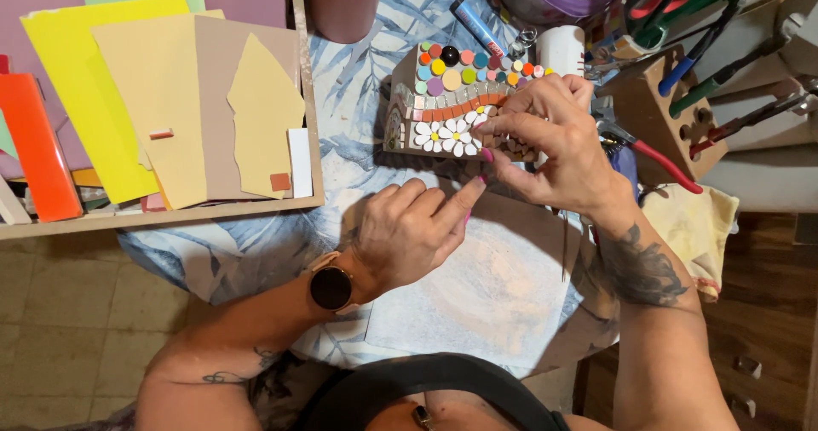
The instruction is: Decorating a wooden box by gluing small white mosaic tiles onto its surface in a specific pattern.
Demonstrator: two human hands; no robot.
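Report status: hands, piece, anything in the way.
Right hand pinching at the mosaic, fingers on its flower tiles. Left hand beside it, index finger pointing at the same edge, holding nothing visible. Red-handled pliers close behind right wrist.

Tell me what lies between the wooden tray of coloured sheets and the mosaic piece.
In the head view, only the blue leaf-patterned tablecloth shows between the wooden tray and the mosaic piece; nothing rests on that strip.

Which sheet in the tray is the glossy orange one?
The narrow orange strip at the tray's far left edge, tilted; the neighbouring sheets are yellow, tan or beige.
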